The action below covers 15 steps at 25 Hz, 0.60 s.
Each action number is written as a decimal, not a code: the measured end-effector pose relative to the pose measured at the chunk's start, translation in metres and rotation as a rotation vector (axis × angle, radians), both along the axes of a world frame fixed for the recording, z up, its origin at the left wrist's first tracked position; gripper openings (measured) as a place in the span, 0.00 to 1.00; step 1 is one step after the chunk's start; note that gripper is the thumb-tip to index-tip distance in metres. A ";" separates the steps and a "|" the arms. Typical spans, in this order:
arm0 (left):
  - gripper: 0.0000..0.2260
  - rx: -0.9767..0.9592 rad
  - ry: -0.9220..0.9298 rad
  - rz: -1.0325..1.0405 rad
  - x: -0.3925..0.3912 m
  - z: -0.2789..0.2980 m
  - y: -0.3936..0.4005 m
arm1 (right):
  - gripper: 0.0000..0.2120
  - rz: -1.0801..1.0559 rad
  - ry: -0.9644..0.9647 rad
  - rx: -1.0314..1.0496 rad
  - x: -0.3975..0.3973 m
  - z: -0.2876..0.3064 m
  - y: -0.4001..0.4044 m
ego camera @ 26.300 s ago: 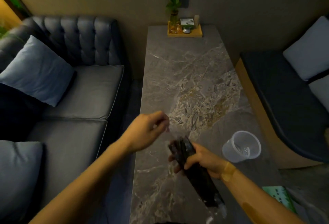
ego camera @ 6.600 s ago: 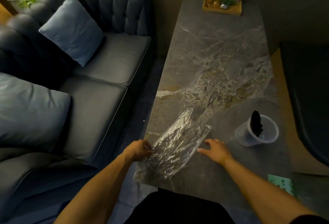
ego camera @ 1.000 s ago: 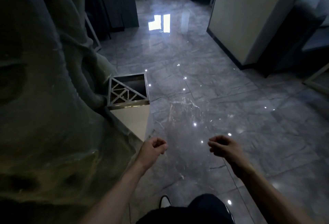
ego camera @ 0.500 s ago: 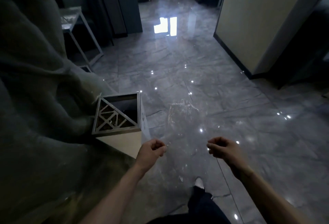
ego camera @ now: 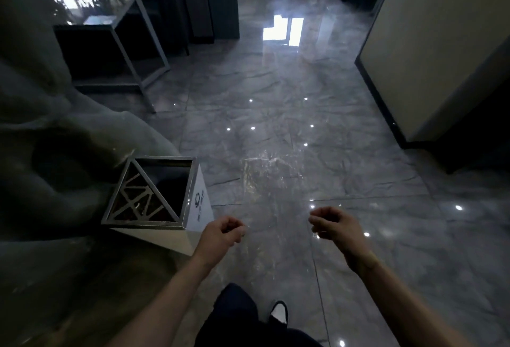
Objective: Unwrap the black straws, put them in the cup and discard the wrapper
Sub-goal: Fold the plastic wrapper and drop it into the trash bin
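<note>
The clear plastic wrapper [ego camera: 271,178] is barely visible, a faint glinting sheet stretched out in front of me between both hands. My left hand [ego camera: 220,233] is pinched shut on its left edge and my right hand [ego camera: 334,222] is pinched shut on its right edge. A square metal-rimmed waste bin [ego camera: 190,197] with a lattice half-cover and a dark opening stands on the floor just left of my left hand. The cup and the black straws are out of view.
A large grey sculpted form [ego camera: 41,167] fills the left side behind the bin. A metal-framed glass side table [ego camera: 105,23] stands further back on the left. A beige partition wall [ego camera: 441,51] runs along the right. Glossy grey floor tiles [ego camera: 276,112] lie ahead.
I have walked forward, and the bin now sits closer, right beside my left hand. Both hands stay pinched on the wrapper at the same spacing.
</note>
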State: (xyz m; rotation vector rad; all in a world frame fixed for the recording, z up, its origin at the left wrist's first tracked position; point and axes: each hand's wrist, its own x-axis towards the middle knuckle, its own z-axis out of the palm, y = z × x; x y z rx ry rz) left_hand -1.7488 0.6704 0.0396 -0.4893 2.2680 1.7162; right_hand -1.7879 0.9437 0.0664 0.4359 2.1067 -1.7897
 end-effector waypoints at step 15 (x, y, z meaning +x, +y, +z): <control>0.01 0.136 0.005 0.327 -0.169 -0.026 -0.084 | 0.02 0.295 -0.007 0.050 -0.247 -0.009 -0.116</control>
